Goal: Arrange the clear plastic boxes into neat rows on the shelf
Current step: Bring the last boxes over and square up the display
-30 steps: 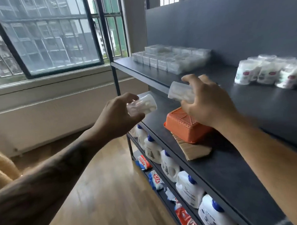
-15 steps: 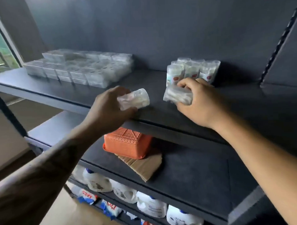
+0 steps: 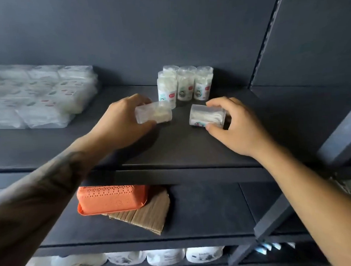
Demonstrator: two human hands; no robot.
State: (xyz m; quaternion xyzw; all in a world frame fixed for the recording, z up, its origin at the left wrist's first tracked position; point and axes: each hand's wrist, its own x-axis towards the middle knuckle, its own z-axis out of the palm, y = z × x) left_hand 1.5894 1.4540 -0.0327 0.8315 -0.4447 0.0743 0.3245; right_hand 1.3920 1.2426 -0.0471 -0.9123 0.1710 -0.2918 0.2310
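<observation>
The left hand grips a clear plastic box lying on its side, white contents showing through its wall, held low over the dark shelf. The right hand pinches a second clear box between thumb and fingers, also on its side and packed with white pieces; whether either box touches the shelf cannot be told. Just behind them a cluster of upright clear boxes stands in short rows near the back wall, each filled with white contents and labelled. At the far left lies a block of wrapped white packs. Bare shelf lies between the hands and the front edge, and to the right as far as the upright post. On the shelf below, an upturned orange basket rests on a piece of cardboard; white jugs line the lowest level.
</observation>
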